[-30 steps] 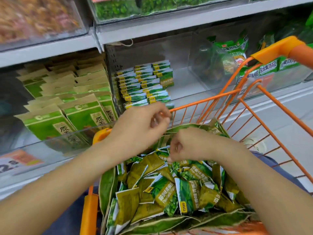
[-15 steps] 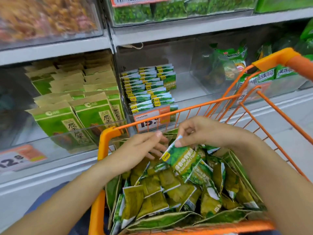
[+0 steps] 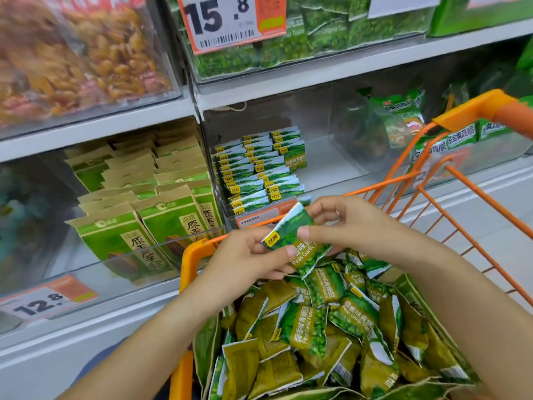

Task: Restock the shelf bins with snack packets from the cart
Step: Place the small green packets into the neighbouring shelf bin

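Left hand (image 3: pixel 248 255) and right hand (image 3: pixel 343 223) pinch one green pea packet (image 3: pixel 297 241) above the packet-filled orange cart (image 3: pixel 196 255).

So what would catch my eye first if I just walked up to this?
Probably the two hands at the centre, left hand and right hand, holding one green pea packet above the orange cart, which is heaped with loose packets. Then the big 15.8 price tag up top.

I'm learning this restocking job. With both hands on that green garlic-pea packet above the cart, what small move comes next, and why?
Probably carry the green garlic-pea packet, pinched by the left hand and right hand, forward to the clear shelf bin: matching stacked green packets fill only its left side.
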